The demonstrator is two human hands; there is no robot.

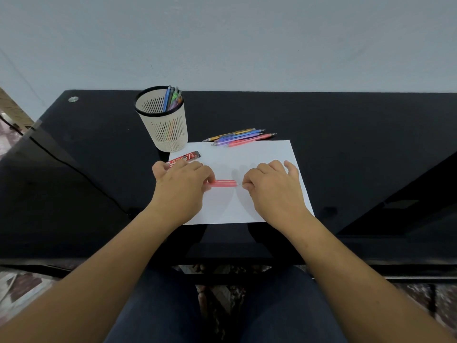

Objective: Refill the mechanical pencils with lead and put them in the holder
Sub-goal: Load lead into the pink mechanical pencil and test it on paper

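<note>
Far to your left, a round metal stud [73, 99] sits in the corner of the black glass desk [74, 194]; a dark cable [61, 159] runs across that side. Next comes the cream slotted holder [163, 129] with its black rim, upright, its base just touching the far left corner of the white paper sheet [259, 154]; several coloured pencils [171, 100] already stand in it, leaning right. Just in front of the holder lies the red lead case [188, 157]; a large white "7" reads on its label, the smaller writing is too blurred to make out; its near end hides behind your left hand [180, 186]. That hand curls round one end of the pink mechanical pencil [222, 183], holding it level just above the sheet. At the pencil's other end, a thin lead [239, 185] shows; your right hand [272, 186] pinches it between thumb and forefinger, the other fingers loosely bent. Beyond, along the sheet's far edge, the loose pencils [239, 137] lie bunched together; yellow, blue, purple, pink.
</note>
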